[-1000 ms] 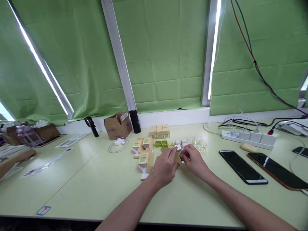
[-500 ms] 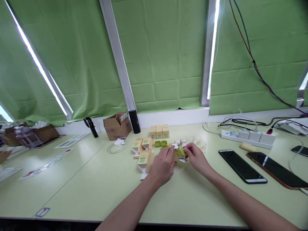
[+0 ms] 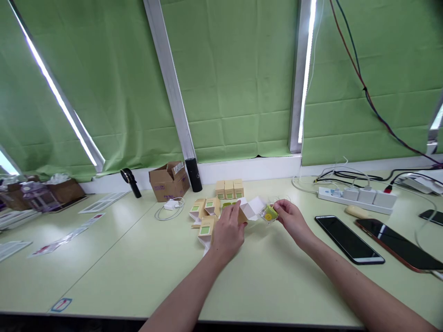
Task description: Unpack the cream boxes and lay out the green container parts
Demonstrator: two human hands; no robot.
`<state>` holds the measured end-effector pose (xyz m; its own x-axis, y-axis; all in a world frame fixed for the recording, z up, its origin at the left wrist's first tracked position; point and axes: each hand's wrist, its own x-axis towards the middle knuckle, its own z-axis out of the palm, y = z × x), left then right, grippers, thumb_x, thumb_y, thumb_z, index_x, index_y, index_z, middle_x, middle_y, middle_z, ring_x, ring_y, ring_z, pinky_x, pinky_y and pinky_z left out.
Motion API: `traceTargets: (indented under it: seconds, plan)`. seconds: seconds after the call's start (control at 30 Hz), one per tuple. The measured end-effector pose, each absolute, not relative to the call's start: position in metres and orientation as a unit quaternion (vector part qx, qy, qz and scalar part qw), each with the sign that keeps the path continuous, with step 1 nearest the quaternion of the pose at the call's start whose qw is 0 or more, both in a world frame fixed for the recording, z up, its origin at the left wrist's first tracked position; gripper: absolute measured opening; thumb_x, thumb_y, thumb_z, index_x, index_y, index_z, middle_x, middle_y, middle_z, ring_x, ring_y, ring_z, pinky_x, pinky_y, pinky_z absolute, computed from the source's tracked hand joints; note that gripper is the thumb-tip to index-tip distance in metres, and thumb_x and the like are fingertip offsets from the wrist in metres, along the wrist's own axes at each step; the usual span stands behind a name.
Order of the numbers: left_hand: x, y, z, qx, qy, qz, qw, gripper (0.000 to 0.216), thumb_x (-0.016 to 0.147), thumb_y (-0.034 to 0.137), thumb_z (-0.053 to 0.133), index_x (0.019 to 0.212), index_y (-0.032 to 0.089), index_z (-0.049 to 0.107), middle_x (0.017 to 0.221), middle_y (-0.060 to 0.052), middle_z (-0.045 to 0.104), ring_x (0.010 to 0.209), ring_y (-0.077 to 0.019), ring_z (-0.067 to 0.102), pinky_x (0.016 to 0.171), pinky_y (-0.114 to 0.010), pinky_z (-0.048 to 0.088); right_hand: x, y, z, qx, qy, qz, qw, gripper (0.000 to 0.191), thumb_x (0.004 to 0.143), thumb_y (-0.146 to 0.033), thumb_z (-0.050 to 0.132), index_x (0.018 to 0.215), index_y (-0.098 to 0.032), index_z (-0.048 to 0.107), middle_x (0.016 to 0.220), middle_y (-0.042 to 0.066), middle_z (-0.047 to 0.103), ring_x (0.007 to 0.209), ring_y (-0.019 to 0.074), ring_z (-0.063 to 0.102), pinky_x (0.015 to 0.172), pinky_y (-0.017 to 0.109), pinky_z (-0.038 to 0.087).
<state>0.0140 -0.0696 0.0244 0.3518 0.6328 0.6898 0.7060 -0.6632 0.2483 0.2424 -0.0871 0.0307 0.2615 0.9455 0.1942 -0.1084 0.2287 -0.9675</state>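
My left hand (image 3: 228,230) is closed round a small kraft cardboard box (image 3: 246,210), whose white inner flaps spread open toward the right. Between thumb and fingers, my right hand (image 3: 290,217) pinches a small clear plastic case (image 3: 269,214) with green and yellow contents, held just right of the flaps and apart from them. Left of my left hand lie opened kraft boxes (image 3: 206,227) with green label windows. Behind it, three closed kraft boxes (image 3: 229,189) stand in a row. Green pieces (image 3: 228,203) show partly behind my left hand.
At the back stand a brown carton (image 3: 169,182) and a black cylinder (image 3: 193,175). A white charger with cable (image 3: 171,204) lies to the left. On the right are a power strip (image 3: 356,198) and two phones, one black (image 3: 349,239), one brown-edged (image 3: 398,243).
My right hand has moved right with the clear case, which is now out of the box. My left hand shifted slightly left with the box, its white flaps now showing.
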Motion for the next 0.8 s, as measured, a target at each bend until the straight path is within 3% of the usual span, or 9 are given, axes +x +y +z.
traceTargets:
  seconds: [0.17, 0.33, 0.43, 0.8]
  plan:
    - [0.012, -0.062, 0.025, -0.777, -0.418, -0.47, -0.014, 0.075, 0.088, 0.02, 0.069, 0.156, 0.028, 0.038, 0.135, -0.012, 0.059, 0.126, -0.0314, 0.057, 0.104, -0.052, 0.053, 0.246, -0.084, 0.028, -0.473, -0.451, 0.402, 0.641, 0.059, 0.064, -0.076, 0.078, 0.082, -0.023, 0.061, 0.087, 0.005, 0.071, 0.076, 0.02, 0.063, 0.068, 0.035, 0.055]
    - [0.014, -0.063, 0.029, -0.731, -0.378, -0.535, -0.189, 0.07, 0.088, 0.021, 0.066, 0.153, 0.031, 0.043, 0.136, -0.01, 0.057, 0.118, -0.0254, 0.06, 0.087, -0.039, 0.062, 0.244, -0.08, 0.02, -0.494, -0.502, 0.373, 0.605, 0.06, 0.068, -0.079, 0.072, 0.08, -0.022, 0.06, 0.082, 0.004, 0.068, 0.071, 0.0187, 0.06, 0.062, 0.033, 0.05]
    - [0.015, -0.064, 0.031, -0.699, -0.369, -0.555, -0.261, 0.065, 0.088, 0.026, 0.069, 0.15, 0.028, 0.049, 0.134, -0.011, 0.059, 0.118, -0.0266, 0.06, 0.083, -0.037, 0.062, 0.242, -0.077, 0.011, -0.502, -0.538, 0.345, 0.582, 0.057, 0.073, -0.078, 0.068, 0.08, -0.021, 0.06, 0.075, 0.002, 0.064, 0.069, 0.0177, 0.056, 0.061, 0.031, 0.046]
    - [0.016, -0.061, 0.036, -0.525, -0.277, -0.591, -0.546, 0.074, 0.08, 0.04, 0.084, 0.143, 0.023, 0.05, 0.122, -0.011, 0.071, 0.116, -0.0259, 0.066, 0.095, -0.035, 0.056, 0.237, -0.077, -0.007, -0.53, -0.617, 0.296, 0.501, 0.035, 0.088, -0.056, 0.058, 0.081, -0.022, 0.059, 0.077, 0.001, 0.066, 0.074, 0.0197, 0.058, 0.07, 0.033, 0.044]
